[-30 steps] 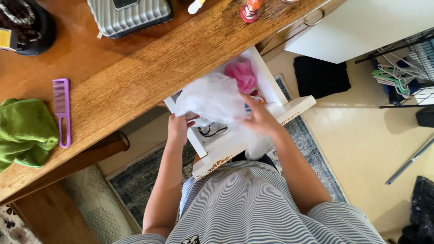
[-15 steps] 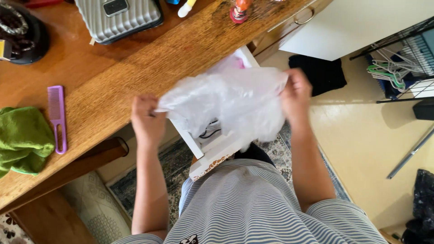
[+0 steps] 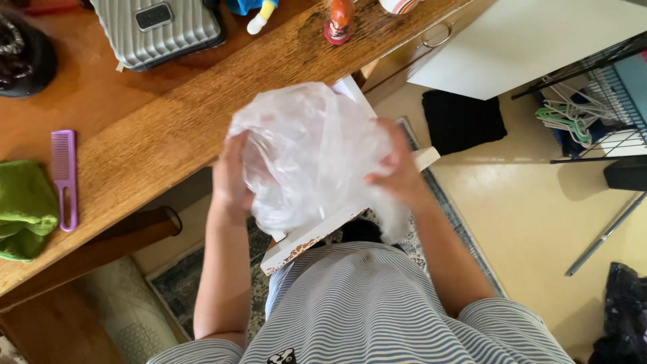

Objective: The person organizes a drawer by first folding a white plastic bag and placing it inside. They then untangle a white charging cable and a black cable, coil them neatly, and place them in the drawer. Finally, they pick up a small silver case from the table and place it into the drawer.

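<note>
Wooden desk (image 3: 155,141), white drawer (image 3: 317,236) open below; both hands' grip clenched on clear plastic bag (image 3: 310,148), contents unclear

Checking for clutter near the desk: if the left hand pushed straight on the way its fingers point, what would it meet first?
Probably the wooden desk; the left hand, gripping the clear plastic bag, points toward its edge. Depth is unclear from above.
</note>
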